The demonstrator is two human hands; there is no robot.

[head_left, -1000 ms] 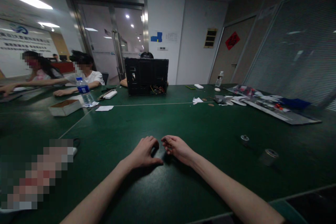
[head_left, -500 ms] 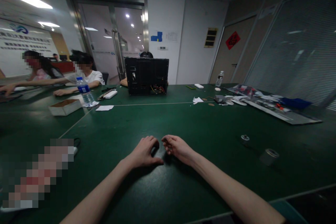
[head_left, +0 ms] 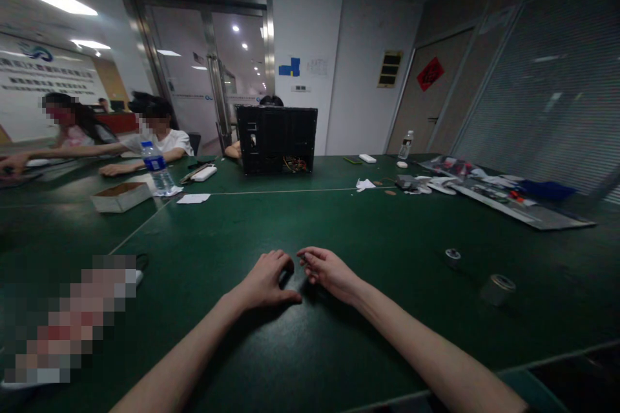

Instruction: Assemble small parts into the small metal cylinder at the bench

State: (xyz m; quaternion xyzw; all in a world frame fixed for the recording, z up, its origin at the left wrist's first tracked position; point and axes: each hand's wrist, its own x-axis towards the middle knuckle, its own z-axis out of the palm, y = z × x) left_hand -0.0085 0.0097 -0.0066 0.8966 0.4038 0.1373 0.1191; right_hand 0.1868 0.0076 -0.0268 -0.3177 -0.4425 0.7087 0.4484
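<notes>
Left hand (head_left: 266, 281) lay palm-down on the table (head_left: 339, 219), well in front of the computer case (head_left: 278, 140), fingers curled; right hand (head_left: 327, 271) beside it, fingertips pinched. Couldn't tell whether either held anything. Small metal cylinder (head_left: 452, 257) sat front-right of the case.

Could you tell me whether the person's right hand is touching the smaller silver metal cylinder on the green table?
Apart. The head view shows a bare strip of dark green table between the right hand and the smaller silver metal cylinder.
</notes>
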